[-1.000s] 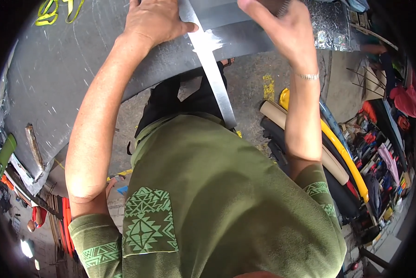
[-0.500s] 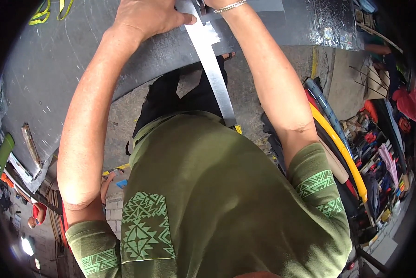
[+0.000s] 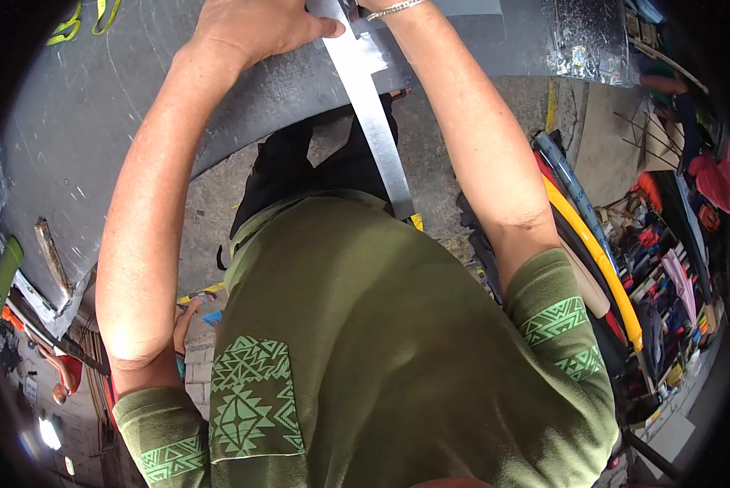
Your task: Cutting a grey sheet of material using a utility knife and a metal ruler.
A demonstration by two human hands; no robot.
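A long, flat metal ruler (image 3: 371, 114) lies across the dark grey work surface (image 3: 121, 106), and its near end juts past the edge toward my waist. My left hand (image 3: 255, 24) is at the upper edge of view, its thumb stretched onto the ruler and pressing on it; the other fingers are cut off by the frame. Only the heel of my right hand (image 3: 371, 4) shows, just right of the ruler, above a bracelet (image 3: 397, 10). Its fingers and anything in them are out of view. Beside the ruler a bright, shiny patch (image 3: 371, 55) marks the surface.
Yellow straps (image 3: 64, 28) lie at the far left. A worn stick (image 3: 52, 252) rests near the left edge. To my right stand a yellow curved tube (image 3: 601, 256) and cluttered shelves (image 3: 666, 285). A person in red (image 3: 68, 374) is at lower left.
Both hands and the ruler stay almost in place, with only a slight shift of the view. The person in red at lower left has changed posture a little.
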